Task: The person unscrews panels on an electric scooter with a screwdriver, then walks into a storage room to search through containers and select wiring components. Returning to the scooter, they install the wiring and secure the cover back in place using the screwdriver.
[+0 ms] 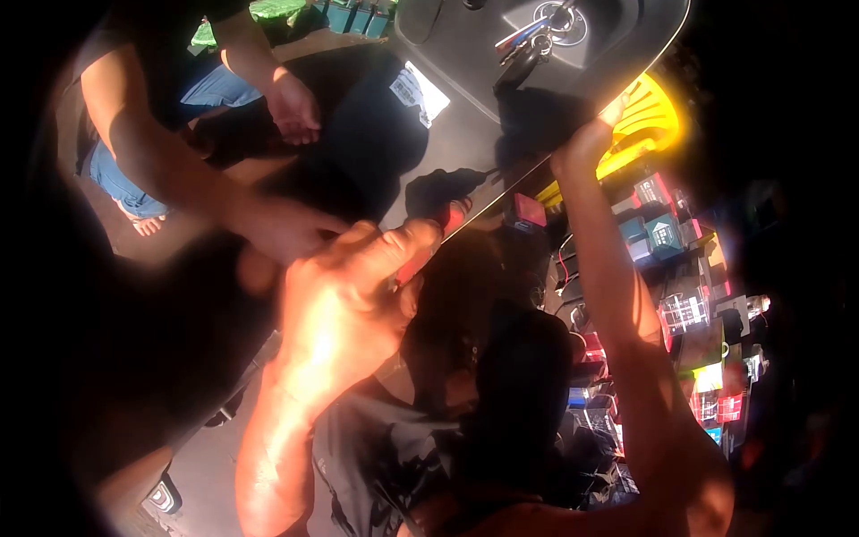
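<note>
My left hand (349, 277) is closed around a red-handled tool (416, 259), whose working end I cannot make out. It is beside the lower edge of a dark grey plastic panel (465, 63), which looks like part of a scooter. A bunch of keys (528, 43) hangs from a round lock in the panel, and a white label (420, 94) lies on its surface. Up along the panel's right edge, my right hand (591, 143) is against the rim, with its fingers mostly hidden in glare and shadow.
Another person's forearm (179, 179) reaches in from the left, close to my left hand; their other hand (293, 107) hangs open. Behind my right arm are a yellow plastic piece (649, 116) and several small boxes (684, 313). A grey surface (210, 465) is at lower left.
</note>
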Motion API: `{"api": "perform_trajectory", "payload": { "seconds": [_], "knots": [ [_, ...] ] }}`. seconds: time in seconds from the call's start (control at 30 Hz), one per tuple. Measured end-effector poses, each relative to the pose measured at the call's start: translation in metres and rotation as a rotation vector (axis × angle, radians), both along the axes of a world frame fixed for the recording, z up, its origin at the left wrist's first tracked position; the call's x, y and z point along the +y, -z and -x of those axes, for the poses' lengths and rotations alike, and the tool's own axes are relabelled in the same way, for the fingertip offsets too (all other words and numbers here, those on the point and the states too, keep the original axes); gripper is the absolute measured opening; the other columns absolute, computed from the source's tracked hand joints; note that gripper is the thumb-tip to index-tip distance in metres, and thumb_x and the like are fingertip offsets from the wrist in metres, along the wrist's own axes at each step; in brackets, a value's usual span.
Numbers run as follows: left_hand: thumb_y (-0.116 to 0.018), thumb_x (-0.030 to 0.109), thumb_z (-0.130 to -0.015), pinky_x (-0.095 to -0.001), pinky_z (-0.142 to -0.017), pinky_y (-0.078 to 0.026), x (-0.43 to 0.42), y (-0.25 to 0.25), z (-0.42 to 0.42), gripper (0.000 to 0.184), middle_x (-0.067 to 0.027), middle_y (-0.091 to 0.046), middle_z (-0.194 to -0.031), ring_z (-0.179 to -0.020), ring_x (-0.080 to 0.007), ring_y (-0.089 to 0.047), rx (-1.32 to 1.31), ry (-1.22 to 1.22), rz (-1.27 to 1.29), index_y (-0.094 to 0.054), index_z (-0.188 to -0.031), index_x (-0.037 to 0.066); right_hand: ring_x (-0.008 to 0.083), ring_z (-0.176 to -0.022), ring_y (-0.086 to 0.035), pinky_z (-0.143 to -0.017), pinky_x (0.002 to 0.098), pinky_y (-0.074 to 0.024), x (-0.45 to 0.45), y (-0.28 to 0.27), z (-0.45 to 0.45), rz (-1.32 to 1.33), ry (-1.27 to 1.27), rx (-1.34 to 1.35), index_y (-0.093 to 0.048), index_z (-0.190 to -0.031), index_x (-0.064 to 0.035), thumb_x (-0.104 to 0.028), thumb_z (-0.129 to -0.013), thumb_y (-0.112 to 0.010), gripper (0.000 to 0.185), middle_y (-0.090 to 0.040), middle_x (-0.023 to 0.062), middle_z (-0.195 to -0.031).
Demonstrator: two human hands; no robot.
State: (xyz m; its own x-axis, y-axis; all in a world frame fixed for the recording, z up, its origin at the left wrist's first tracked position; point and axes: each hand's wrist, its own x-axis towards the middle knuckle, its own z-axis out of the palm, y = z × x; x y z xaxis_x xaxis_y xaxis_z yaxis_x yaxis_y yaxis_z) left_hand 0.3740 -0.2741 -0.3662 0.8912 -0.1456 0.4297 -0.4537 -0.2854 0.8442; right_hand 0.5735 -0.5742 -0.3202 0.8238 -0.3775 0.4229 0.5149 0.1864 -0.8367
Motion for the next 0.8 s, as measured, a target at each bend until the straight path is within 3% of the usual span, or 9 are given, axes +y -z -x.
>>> {"api": "perform_trajectory", "payload": {
  "seconds": [0.03,0.13,0.4,0.5,0.53,0.6,0.63,0.8],
  "knots": [
    [-0.068,-0.016,-0.068,-0.0278,-0.069,-0.051,-0.003,-0.014,0.004,0.046,-0.0095,-0.065,-0.089,-0.075,-0.0179,-0.063,-0.058,-0.018,-0.081,-0.070,-0.108,0.007,0.0276,-0.130,-0.043,-0.109,0.0375,-0.0359,-0.001,-0.001,-0.001,0.026,0.073,0.022,-0.039,-0.146,-0.0041,-0.067,-0.096,-0.037,0.080,-0.043,0.0115,-0.147],
    [-0.068,-0.015,-0.068,-0.0300,-0.070,-0.051,0.005,-0.013,-0.001,0.044,-0.0096,-0.064,-0.089,-0.073,-0.0198,-0.062,-0.303,0.013,-0.261,-0.069,-0.107,0.006,0.0285,-0.130,-0.043,-0.110,0.0378,-0.0354,0.004,-0.003,0.005,-0.021,0.018,0.059,-0.039,-0.146,-0.0034,-0.067,-0.096,-0.037,0.081,-0.043,0.0118,-0.147],
    [-0.073,-0.001,-0.075,-0.0338,-0.069,-0.056,-0.001,-0.018,0.001,0.037,-0.0122,-0.070,-0.091,-0.076,-0.0282,-0.069,-0.042,-0.039,-0.098,-0.069,-0.111,0.007,0.0291,-0.130,-0.043,-0.111,0.0395,-0.0338,-0.004,-0.001,0.001,0.001,0.003,0.113,-0.038,-0.147,-0.0045,-0.069,-0.095,-0.035,0.083,-0.041,0.0119,-0.148],
    [-0.072,-0.007,-0.075,-0.0274,-0.072,-0.047,-0.012,0.002,-0.001,0.029,-0.0025,-0.061,-0.083,-0.072,-0.0127,-0.056,0.074,-0.055,0.257,-0.066,-0.102,0.000,0.0286,-0.128,-0.045,-0.109,0.0401,-0.0358,-0.018,0.022,-0.005,0.013,0.006,0.144,-0.039,-0.146,-0.0045,-0.067,-0.096,-0.036,0.081,-0.044,0.0123,-0.145],
    [-0.072,-0.004,-0.076,-0.0264,-0.072,-0.047,-0.011,0.000,-0.002,0.026,-0.0020,-0.061,-0.082,-0.073,-0.0118,-0.055,0.184,-0.046,0.304,-0.066,-0.101,0.000,0.0285,-0.127,-0.046,-0.109,0.0404,-0.0367,-0.022,0.028,-0.009,0.016,0.015,0.149,-0.039,-0.145,-0.0044,-0.066,-0.096,-0.036,0.079,-0.046,0.0123,-0.143],
    [-0.073,0.002,-0.079,-0.0246,-0.073,-0.046,-0.005,-0.008,-0.005,0.020,-0.0010,-0.061,-0.082,-0.075,-0.0102,-0.054,0.406,-0.027,0.395,-0.064,-0.097,-0.001,0.0325,-0.107,-0.060,-0.094,0.0435,-0.0493,-0.009,0.036,-0.006,-0.047,0.013,0.136,-0.052,-0.129,-0.0010,-0.061,-0.098,-0.028,0.072,-0.060,0.0153,-0.122],
    [-0.073,0.006,-0.079,-0.0229,-0.072,-0.045,-0.006,-0.011,-0.005,0.018,-0.0020,-0.060,-0.082,-0.075,-0.0095,-0.054,0.345,-0.059,0.367,-0.063,-0.093,0.000,0.0344,-0.097,-0.066,-0.087,0.0450,-0.0556,-0.004,0.039,-0.006,-0.080,0.014,0.126,-0.058,-0.122,0.0006,-0.058,-0.100,-0.023,0.072,-0.067,0.0168,-0.111],
    [-0.070,0.003,-0.077,-0.0227,-0.072,-0.045,-0.009,-0.035,0.008,0.018,0.0002,-0.059,-0.082,-0.076,-0.0075,-0.053,0.217,-0.044,0.411,-0.064,-0.094,-0.001,0.0324,-0.106,-0.063,-0.094,0.0438,-0.0514,0.004,0.038,-0.005,-0.109,0.089,0.106,-0.057,-0.125,-0.0024,-0.054,-0.101,-0.023,0.067,-0.065,0.0147,-0.116]
  ]
}}
